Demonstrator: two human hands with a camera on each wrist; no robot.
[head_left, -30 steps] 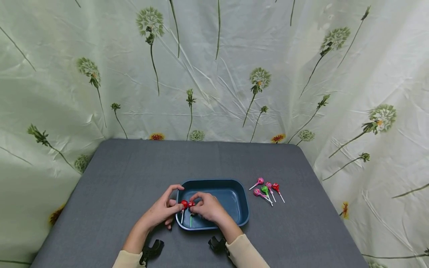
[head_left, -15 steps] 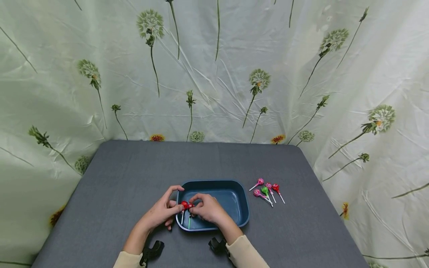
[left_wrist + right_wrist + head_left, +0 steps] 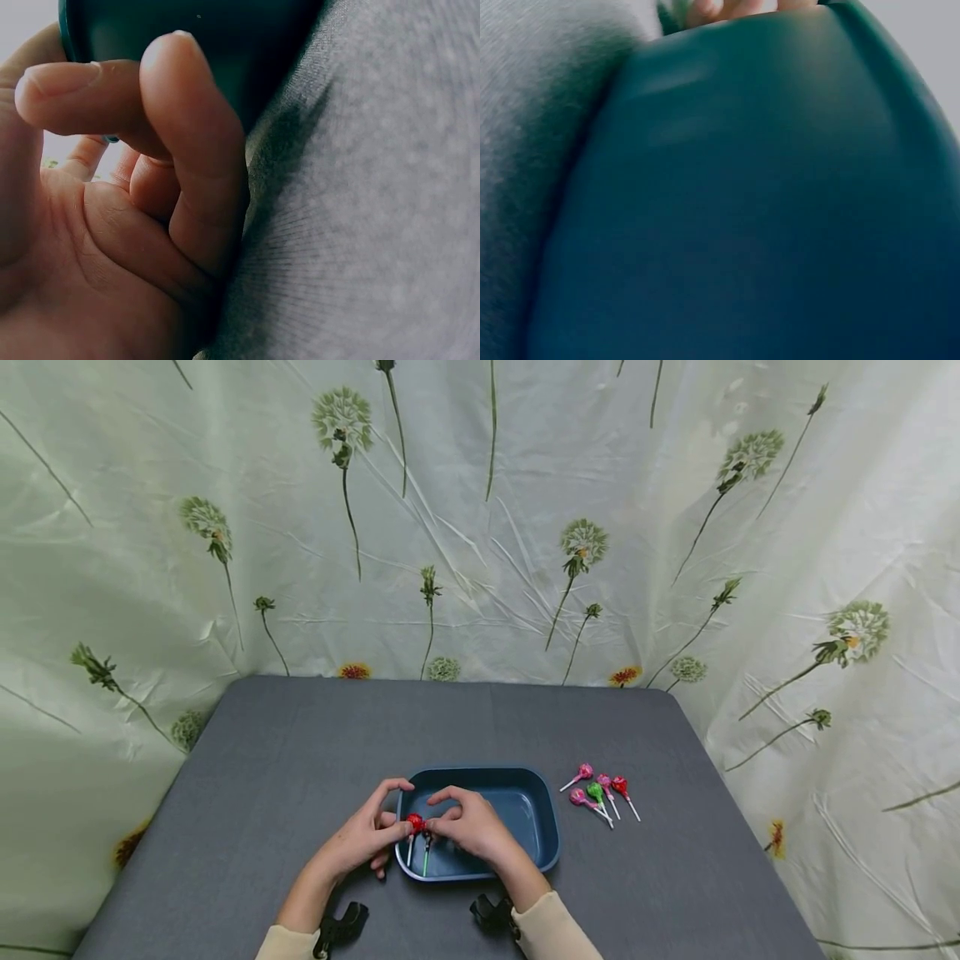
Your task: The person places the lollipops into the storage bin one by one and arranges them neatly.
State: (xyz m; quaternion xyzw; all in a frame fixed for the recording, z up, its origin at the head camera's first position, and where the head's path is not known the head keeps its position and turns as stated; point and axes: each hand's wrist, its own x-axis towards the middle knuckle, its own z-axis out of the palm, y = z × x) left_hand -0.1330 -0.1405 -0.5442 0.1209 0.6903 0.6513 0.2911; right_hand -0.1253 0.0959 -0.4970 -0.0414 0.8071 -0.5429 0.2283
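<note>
A dark blue tray (image 3: 491, 868) stands before me. My left hand (image 3: 363, 835) grips its left side, index finger at the rim and thumb over the wall by a red lollipop (image 3: 414, 822). That lollipop lies inside with its white stick toward me. Beside it lies a second lollipop with a green stick (image 3: 426, 862), its head largely hidden by my right thumb. My right hand (image 3: 476, 831) is over the tray, thumb touching near that head and index finger lifted apart. In the left wrist view, curled fingers (image 3: 199, 150) are against the tray's outside.
To the right of the tray, several lollipops lie loosely grouped: a red one (image 3: 620, 785), a green one (image 3: 596, 791) and pink ones. Grey cloth (image 3: 337, 718) covers the table, and a flower-print curtain (image 3: 495, 543) hangs behind it.
My right index finger has lifted off the second lollipop, leaving the thumb near it. That lollipop has shifted left against the red one. My left hand keeps its place on the tray.
</note>
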